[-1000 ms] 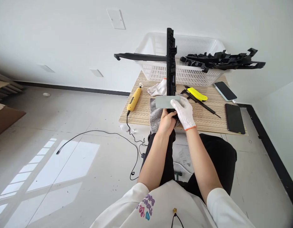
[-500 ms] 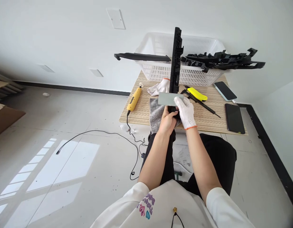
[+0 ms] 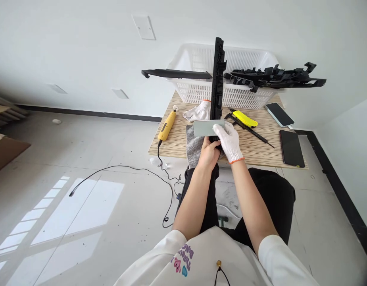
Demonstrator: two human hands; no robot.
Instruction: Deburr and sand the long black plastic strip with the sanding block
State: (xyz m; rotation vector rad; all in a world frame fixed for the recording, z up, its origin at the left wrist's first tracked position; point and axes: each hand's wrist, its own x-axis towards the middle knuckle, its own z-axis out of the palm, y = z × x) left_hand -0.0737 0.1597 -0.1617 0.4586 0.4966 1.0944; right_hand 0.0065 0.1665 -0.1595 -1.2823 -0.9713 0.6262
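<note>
Block (image 3: 203, 128), pinched between fingers of the right hand (image 3: 230, 142), probably works best flat across the strip (image 3: 217, 87) at upper centre, whose lower end the left hand (image 3: 209, 154), fingers wrapped around, should hold steady.

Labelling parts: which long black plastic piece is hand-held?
The notched black plastic strip running up the picture, its near end in the bare left hand; the other black pieces rest crosswise on the white plastic basket.
</note>
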